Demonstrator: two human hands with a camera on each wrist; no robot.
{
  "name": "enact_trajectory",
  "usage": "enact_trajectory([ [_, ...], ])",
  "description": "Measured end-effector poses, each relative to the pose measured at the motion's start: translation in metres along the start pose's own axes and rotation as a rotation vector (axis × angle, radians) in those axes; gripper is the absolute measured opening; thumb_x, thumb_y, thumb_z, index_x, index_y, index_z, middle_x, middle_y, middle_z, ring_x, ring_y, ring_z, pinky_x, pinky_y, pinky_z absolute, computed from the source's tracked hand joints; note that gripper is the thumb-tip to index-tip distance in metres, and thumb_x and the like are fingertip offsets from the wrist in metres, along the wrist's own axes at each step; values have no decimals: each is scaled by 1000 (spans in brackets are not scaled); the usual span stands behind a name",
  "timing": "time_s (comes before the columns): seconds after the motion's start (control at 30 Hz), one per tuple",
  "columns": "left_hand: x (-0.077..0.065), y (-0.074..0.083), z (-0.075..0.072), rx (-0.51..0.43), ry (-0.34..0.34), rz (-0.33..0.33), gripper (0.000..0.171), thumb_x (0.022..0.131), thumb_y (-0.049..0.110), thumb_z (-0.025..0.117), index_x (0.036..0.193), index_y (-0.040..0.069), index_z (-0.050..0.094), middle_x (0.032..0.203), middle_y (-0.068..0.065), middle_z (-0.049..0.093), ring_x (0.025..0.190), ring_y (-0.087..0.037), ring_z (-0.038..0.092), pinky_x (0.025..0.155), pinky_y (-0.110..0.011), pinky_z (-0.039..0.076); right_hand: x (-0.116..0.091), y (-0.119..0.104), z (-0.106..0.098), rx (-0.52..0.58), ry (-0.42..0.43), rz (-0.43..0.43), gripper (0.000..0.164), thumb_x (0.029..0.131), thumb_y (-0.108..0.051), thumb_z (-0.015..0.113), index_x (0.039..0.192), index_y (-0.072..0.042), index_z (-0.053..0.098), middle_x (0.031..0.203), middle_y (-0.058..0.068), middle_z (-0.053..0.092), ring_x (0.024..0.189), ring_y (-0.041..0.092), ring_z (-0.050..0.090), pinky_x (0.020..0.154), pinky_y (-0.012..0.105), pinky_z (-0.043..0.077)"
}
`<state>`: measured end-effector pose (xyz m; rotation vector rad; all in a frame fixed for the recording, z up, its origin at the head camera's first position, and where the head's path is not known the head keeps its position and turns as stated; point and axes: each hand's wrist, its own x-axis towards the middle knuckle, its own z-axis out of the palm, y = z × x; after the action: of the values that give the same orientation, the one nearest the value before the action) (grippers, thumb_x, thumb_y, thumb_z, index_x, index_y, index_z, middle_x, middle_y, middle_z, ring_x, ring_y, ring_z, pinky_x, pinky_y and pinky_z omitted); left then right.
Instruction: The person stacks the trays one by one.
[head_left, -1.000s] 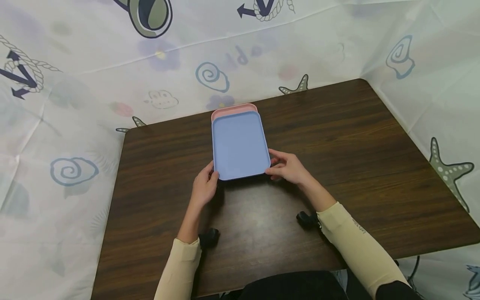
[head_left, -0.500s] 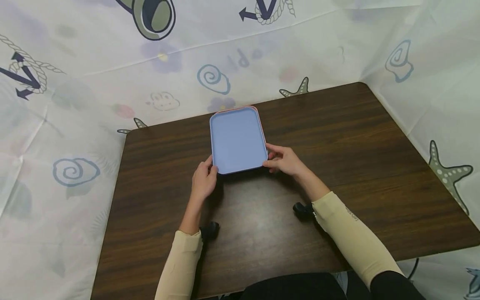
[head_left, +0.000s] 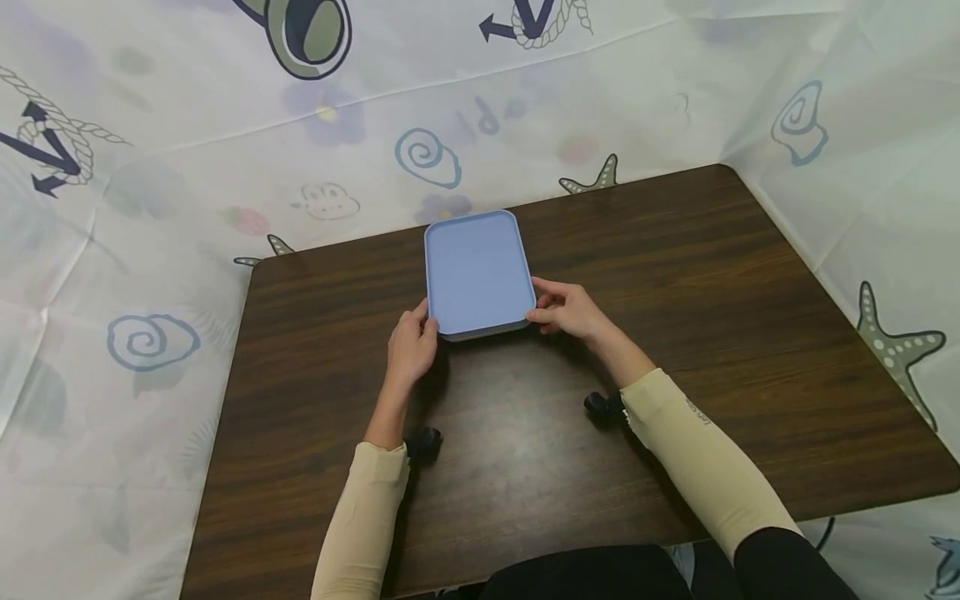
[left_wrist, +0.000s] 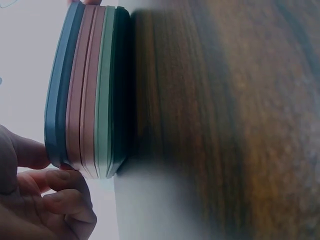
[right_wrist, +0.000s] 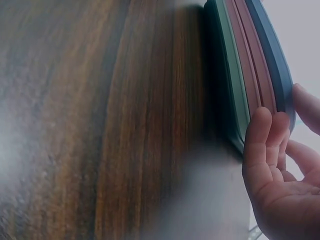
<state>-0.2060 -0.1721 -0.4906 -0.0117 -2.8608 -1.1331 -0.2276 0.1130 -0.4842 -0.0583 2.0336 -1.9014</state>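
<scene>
A blue tray (head_left: 480, 271) lies on top of a stack near the back edge of the table. Under it, pink trays (left_wrist: 84, 100) and a green tray (left_wrist: 104, 95) show edge-on in the left wrist view; the lowest layer is dark and hard to make out. My left hand (head_left: 412, 343) grips the blue tray's near left corner, thumb at its rim and fingers bent below. At the near right corner my right hand (head_left: 572, 312) pinches it, with the thumb at the rim. In the right wrist view, fingertips (right_wrist: 260, 120) of that hand touch the sides of the pink trays.
The stack stands on a dark wood-grain table (head_left: 675, 333). A white printed curtain (head_left: 225, 167) hangs behind the table and at its sides. Small black wrist cameras (head_left: 426, 446) stick out inward from the sleeves.
The blue tray has moved away from me and down onto the stack, both hands going with it. The pink tray that showed behind it is now covered from above.
</scene>
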Motion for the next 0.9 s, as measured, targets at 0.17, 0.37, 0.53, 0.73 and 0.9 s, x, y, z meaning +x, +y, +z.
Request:
enact_trajectory([
  [0.17,3,0,2,-4,3,-9,49,98,19,44,144,3,48,92,-14,53,76,-31,45,72,-43,37,3,-1,-2,-5,0,13,68,86,-2,73,148,-9,44,96,10,52,85,31,60,75,43,56],
  [0.37,5,-2,4,1,11,-10,49,98,19,45,145,4,48,93,-14,54,77,-31,46,74,-45,38,5,0,-2,-25,9,17,68,87,-3,73,148,-10,44,95,10,52,80,22,59,75,43,56],
  [0.53,5,-2,6,-3,23,-8,49,98,19,46,145,5,48,92,-14,54,77,-31,46,74,-45,38,6,2,-2,-41,14,10,68,87,-3,72,148,-9,44,95,10,51,76,18,57,70,35,56],
  [0.73,4,-3,7,-17,13,-15,49,99,20,46,146,7,46,92,-14,54,79,-31,47,75,-45,37,5,0,-2,-44,5,11,68,88,-4,72,149,-10,43,95,11,51,77,18,57,70,34,56],
  [0.9,3,-6,7,-25,0,-8,48,102,22,45,148,8,44,111,-20,60,102,-34,54,92,-49,38,6,3,-3,-46,10,22,68,88,-6,73,149,-12,43,94,10,53,84,27,59,68,34,56],
])
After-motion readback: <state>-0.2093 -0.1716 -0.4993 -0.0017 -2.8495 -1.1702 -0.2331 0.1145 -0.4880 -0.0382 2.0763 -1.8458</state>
